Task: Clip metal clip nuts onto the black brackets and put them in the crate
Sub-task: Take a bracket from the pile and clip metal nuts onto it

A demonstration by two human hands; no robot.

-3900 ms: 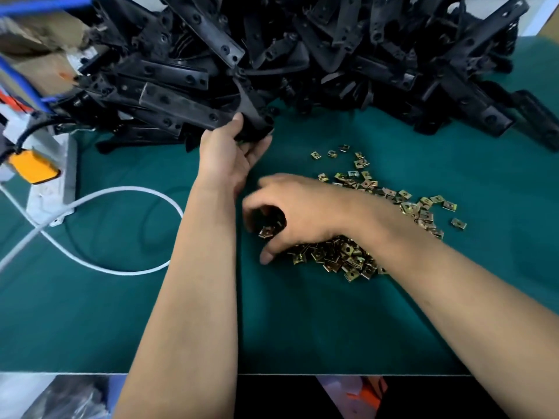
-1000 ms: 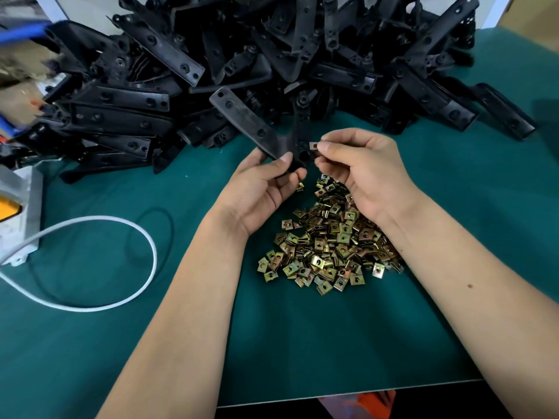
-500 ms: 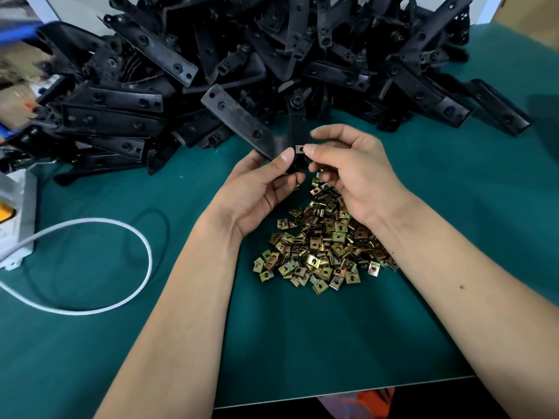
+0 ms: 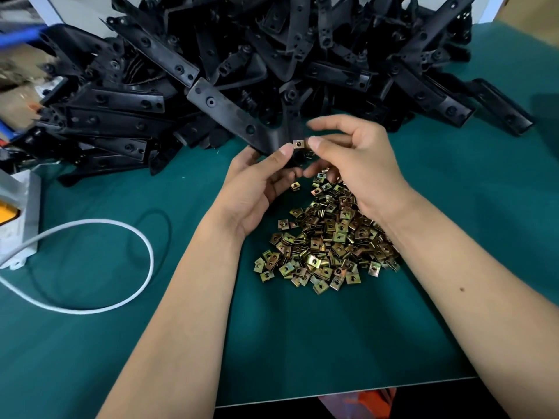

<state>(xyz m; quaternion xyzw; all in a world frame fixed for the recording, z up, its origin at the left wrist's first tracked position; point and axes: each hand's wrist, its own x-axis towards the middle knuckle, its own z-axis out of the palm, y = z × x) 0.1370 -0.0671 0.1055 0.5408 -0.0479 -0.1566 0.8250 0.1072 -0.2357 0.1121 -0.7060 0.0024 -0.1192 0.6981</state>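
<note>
The left hand grips a black bracket; the right hand pinches a clip nut against it, above the clip nut pile.

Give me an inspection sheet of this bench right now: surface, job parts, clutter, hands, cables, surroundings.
Surface: green mat, its near edge in view.
Job's things: bracket held above the mat; one clip nut at its near end; nut pile loose on the mat; bracket heap along the far side. Crate: nothing seen.
Clutter: white box with a yellow part at the left edge; blurred cardboard behind it.
Hands: left hand holds the bracket's near end; right hand has thumb and forefinger at the clip nut.
Cables: white cable looped on the mat, running from the white box.
Surroundings: something orange below the near edge, unclear.
</note>
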